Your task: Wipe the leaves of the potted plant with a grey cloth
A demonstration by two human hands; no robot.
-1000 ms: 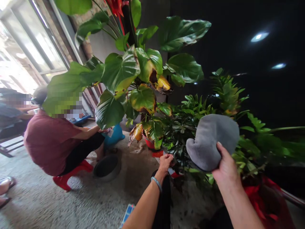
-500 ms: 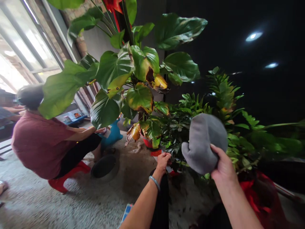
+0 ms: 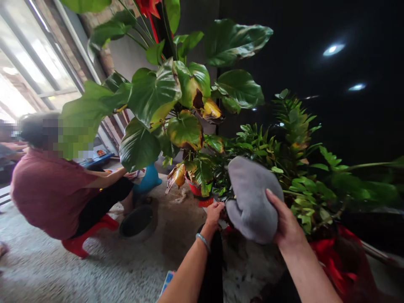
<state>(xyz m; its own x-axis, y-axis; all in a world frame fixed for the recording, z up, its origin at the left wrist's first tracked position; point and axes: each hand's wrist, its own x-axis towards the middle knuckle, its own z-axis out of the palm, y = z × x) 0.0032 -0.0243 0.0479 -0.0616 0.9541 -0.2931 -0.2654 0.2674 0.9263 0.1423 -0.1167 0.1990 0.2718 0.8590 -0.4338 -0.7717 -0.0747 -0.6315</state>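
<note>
My right hand (image 3: pixel 285 225) grips a grey cloth (image 3: pixel 252 198) and presses it against the small-leaved green plant (image 3: pixel 268 155) in front of me. My left hand (image 3: pixel 214 212) reaches forward with its fingers closed among the low leaves and stems of that plant, beside the cloth; what they pinch is hidden. A bracelet circles the left wrist. Behind stands a tall plant with big glossy leaves (image 3: pixel 158 92), some yellowed and browned, growing from a red pot (image 3: pixel 197 189).
A person in a dark red shirt (image 3: pixel 53 191) squats on a low red stool (image 3: pixel 78 244) at the left, by a dark round basin (image 3: pixel 137 221) and a blue object (image 3: pixel 148 179). Red wrapping (image 3: pixel 344 256) lies at the lower right. Windows are at the far left.
My right hand has carried the grey cloth down and to the left, from the plant's upper leaves to next to my left hand. The left hand has barely moved.
</note>
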